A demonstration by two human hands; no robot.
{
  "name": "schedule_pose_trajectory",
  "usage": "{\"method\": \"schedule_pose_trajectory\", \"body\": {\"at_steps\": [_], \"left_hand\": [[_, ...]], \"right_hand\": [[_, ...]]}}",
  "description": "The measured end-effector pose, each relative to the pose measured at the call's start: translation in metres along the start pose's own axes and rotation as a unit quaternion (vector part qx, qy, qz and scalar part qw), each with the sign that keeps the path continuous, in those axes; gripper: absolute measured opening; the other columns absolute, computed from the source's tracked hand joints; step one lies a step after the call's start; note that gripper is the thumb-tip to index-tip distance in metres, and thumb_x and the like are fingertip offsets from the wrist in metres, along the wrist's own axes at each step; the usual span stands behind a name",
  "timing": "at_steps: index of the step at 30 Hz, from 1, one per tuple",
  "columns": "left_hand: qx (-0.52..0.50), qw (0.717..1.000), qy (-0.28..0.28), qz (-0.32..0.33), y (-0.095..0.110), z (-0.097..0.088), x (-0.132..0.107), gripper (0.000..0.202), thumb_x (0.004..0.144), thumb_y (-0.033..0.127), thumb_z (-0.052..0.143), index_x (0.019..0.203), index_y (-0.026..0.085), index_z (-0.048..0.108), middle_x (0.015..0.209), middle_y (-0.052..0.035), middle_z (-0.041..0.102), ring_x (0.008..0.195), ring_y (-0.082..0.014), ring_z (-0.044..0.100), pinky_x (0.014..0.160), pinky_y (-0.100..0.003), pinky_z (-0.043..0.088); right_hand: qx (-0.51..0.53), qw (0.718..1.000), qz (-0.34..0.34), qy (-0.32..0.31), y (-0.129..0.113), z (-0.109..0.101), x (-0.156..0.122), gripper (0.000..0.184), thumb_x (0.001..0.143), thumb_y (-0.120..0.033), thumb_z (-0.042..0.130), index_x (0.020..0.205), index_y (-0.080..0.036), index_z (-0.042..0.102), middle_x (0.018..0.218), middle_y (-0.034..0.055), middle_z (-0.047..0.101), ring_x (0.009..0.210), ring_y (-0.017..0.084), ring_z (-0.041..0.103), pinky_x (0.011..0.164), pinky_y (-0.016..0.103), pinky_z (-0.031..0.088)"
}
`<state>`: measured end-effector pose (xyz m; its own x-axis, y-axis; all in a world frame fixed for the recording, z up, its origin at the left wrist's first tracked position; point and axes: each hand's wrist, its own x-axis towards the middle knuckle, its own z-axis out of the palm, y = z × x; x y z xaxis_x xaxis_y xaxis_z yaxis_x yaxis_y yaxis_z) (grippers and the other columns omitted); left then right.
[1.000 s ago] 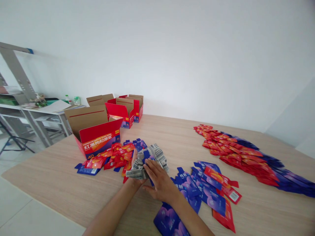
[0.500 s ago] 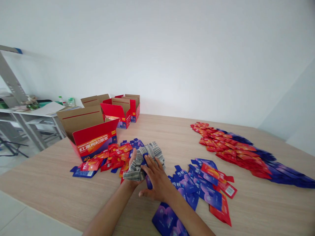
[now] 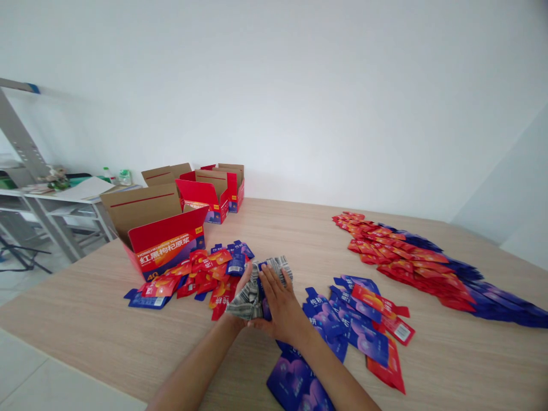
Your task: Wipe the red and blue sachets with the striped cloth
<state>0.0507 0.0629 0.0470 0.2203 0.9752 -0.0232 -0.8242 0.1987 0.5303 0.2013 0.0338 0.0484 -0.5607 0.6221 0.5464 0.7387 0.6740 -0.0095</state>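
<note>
A grey-and-white striped cloth (image 3: 245, 303) lies bunched across my left hand (image 3: 245, 279), which is closed around it from below. On the cloth rests a blue pouch (image 3: 266, 311), mostly covered by my right hand (image 3: 280, 308). The right fingers press over the pouch's upper part, with the thumb near its lower edge. Just left of the cloth is a pile of red and blue pouches (image 3: 208, 268). More blue pouches (image 3: 327, 317), with a few red ones, lie loosely under and beside my right forearm.
An open red printed carton (image 3: 169, 245) stands at the left, with more open cartons (image 3: 209, 194) behind it. Long overlapping rows of red and blue pouches (image 3: 411, 262) stretch along the right side of the wooden table (image 3: 295, 228). A white desk (image 3: 81, 194) stands beyond the left.
My right hand has slid up over the blue pouch, and its thumb has come in against the cloth. Both hands have shifted slightly right. A blue pouch with a barcode now shows on the left pile.
</note>
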Motion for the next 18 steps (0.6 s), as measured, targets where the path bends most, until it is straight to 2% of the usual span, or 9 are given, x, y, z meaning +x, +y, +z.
{"method": "schedule_pose_trajectory", "body": {"at_steps": [3, 7, 11, 14, 15, 18], "left_hand": [[0.014, 0.999, 0.038, 0.035, -0.002, -0.006, -0.007, 0.044, 0.075, -0.007, 0.063, 0.097, 0.028, 0.079, 0.115, 0.0045, 0.077, 0.133, -0.0149, 0.056, 0.107, -0.017, 0.044], [0.023, 0.998, 0.051, 0.011, 0.0, 0.009, -0.011, 0.039, 0.072, -0.006, 0.066, 0.091, 0.026, 0.079, 0.11, 0.0026, 0.079, 0.138, -0.0177, 0.052, 0.115, -0.022, 0.038], [-0.024, 0.998, 0.026, -0.043, 0.0, 0.028, -0.008, 0.021, 0.079, 0.006, 0.068, 0.074, 0.025, 0.075, 0.088, 0.0005, 0.079, 0.134, -0.021, 0.056, 0.12, -0.033, 0.035], [-0.049, 0.996, 0.004, -0.072, 0.001, 0.033, -0.005, 0.009, 0.083, 0.016, 0.07, 0.077, 0.021, 0.076, 0.087, -0.0042, 0.079, 0.119, -0.0229, 0.067, 0.114, -0.032, 0.043], [-0.055, 0.995, 0.009, -0.084, 0.001, 0.032, -0.004, 0.009, 0.085, 0.021, 0.07, 0.078, 0.018, 0.076, 0.087, -0.0064, 0.079, 0.114, -0.0237, 0.07, 0.111, -0.032, 0.046], [-0.078, 0.988, 0.015, -0.134, 0.002, 0.028, -0.001, 0.026, 0.089, 0.037, 0.067, 0.081, 0.013, 0.074, 0.087, -0.0106, 0.078, 0.105, -0.0264, 0.073, 0.104, -0.034, 0.052]], "right_hand": [[0.0, 1.0, 0.0, 0.008, 0.003, 0.001, -0.001, 0.1, 0.088, -0.062, 0.061, 0.158, -0.002, 0.023, 0.162, 0.0254, 0.029, 0.152, 0.037, 0.024, 0.123, 0.064, 0.013], [0.009, 1.0, 0.004, 0.02, 0.006, 0.001, -0.002, 0.099, 0.084, -0.062, 0.064, 0.156, -0.004, 0.028, 0.158, 0.0257, 0.037, 0.15, 0.038, 0.03, 0.123, 0.063, 0.01], [0.022, 0.999, 0.006, 0.027, 0.006, -0.001, -0.001, 0.098, 0.081, -0.06, 0.067, 0.154, -0.005, 0.032, 0.155, 0.0257, 0.042, 0.146, 0.038, 0.036, 0.122, 0.062, 0.012], [0.031, 0.999, 0.001, 0.024, 0.004, -0.003, 0.0, 0.097, 0.08, -0.06, 0.068, 0.153, -0.006, 0.033, 0.154, 0.0256, 0.044, 0.146, 0.038, 0.036, 0.121, 0.061, 0.016], [0.034, 0.999, -0.001, 0.02, 0.003, -0.003, 0.0, 0.097, 0.08, -0.06, 0.068, 0.153, -0.006, 0.033, 0.154, 0.0252, 0.044, 0.146, 0.038, 0.036, 0.121, 0.061, 0.017], [0.043, 0.999, -0.003, 0.002, 0.001, -0.003, 0.001, 0.097, 0.081, -0.061, 0.068, 0.153, -0.008, 0.033, 0.155, 0.0238, 0.042, 0.146, 0.037, 0.036, 0.12, 0.06, 0.02]]}}
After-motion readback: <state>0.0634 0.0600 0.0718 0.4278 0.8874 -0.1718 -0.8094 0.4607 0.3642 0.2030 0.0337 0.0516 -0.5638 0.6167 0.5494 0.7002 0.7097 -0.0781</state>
